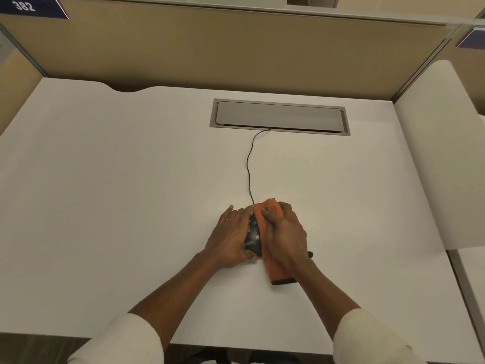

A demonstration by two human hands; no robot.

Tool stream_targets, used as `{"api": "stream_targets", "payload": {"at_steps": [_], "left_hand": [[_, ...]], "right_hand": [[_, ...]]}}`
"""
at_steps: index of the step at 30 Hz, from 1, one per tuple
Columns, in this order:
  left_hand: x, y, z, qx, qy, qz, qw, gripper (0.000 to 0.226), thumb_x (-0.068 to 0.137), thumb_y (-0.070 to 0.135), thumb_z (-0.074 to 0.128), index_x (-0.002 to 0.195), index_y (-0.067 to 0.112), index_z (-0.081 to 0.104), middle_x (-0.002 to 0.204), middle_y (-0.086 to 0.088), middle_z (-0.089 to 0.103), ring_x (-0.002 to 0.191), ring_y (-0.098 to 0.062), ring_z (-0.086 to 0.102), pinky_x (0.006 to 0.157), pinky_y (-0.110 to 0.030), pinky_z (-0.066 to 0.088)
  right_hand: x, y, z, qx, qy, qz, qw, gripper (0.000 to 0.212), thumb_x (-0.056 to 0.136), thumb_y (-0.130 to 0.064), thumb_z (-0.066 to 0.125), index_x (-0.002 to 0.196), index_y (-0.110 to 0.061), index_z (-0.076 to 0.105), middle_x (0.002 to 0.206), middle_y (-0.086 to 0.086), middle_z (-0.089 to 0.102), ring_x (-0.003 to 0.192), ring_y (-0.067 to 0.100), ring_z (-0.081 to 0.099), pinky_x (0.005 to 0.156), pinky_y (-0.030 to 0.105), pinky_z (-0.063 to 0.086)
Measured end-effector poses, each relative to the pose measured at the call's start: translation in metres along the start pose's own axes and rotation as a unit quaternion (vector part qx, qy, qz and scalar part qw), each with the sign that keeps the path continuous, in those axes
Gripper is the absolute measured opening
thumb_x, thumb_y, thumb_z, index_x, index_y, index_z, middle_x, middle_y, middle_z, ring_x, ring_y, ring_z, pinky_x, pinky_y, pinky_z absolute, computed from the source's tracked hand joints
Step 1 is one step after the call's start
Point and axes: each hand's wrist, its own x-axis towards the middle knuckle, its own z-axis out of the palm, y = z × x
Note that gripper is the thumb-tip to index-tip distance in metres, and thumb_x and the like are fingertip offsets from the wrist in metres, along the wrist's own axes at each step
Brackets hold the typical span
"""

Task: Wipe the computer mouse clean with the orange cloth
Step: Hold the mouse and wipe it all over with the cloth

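Observation:
A black computer mouse [254, 237] lies on the white desk [131, 206], just right of the middle. My left hand [231, 235] grips its left side, fingers curled over the front. The orange cloth [273, 269] is draped over the mouse's right half, and my right hand [284, 233] presses it down from above. The cloth's dark-edged end trails toward me on the desk. Only a narrow black strip of the mouse shows between my two hands.
The mouse's thin black cable [249, 164] runs away from me into a grey cable hatch [279, 116] set in the desk. Tan partition walls [236, 48] close off the back and left. A white side panel [441, 153] stands on the right.

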Motion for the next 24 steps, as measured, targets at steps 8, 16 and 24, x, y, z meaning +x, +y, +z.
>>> {"api": "stream_targets", "payload": {"at_steps": [8,16,24], "left_hand": [[-0.001,-0.007,0.005,-0.017,0.009,-0.001,1.0,0.116,0.075,0.06,0.082,0.162,0.015,0.019,0.157,-0.003,0.043,0.145,-0.016,0.014,0.117,-0.022,-0.006],[-0.001,-0.008,0.006,-0.008,0.009,0.01,1.0,0.119,0.072,0.056,0.085,0.161,0.014,0.019,0.157,-0.006,0.044,0.144,-0.019,0.019,0.119,-0.025,-0.003],[0.0,-0.007,0.003,-0.015,0.011,0.02,1.0,0.118,0.072,0.057,0.083,0.162,0.016,0.019,0.154,-0.003,0.046,0.144,-0.02,0.028,0.121,-0.022,-0.006]], "right_hand": [[-0.081,-0.001,0.023,0.024,0.064,-0.052,0.996,0.046,0.101,-0.033,0.056,0.147,-0.03,0.061,0.166,0.01,0.04,0.138,0.029,0.052,0.072,0.042,0.064],[-0.027,-0.01,0.016,-0.034,0.056,-0.014,0.998,0.036,0.105,-0.035,0.051,0.138,-0.032,0.066,0.156,0.005,0.046,0.133,0.03,0.053,0.078,0.044,0.058],[-0.017,-0.004,0.005,-0.023,0.039,-0.059,0.997,0.037,0.107,-0.04,0.051,0.141,-0.036,0.064,0.155,0.002,0.046,0.131,0.027,0.057,0.08,0.04,0.057]]}}
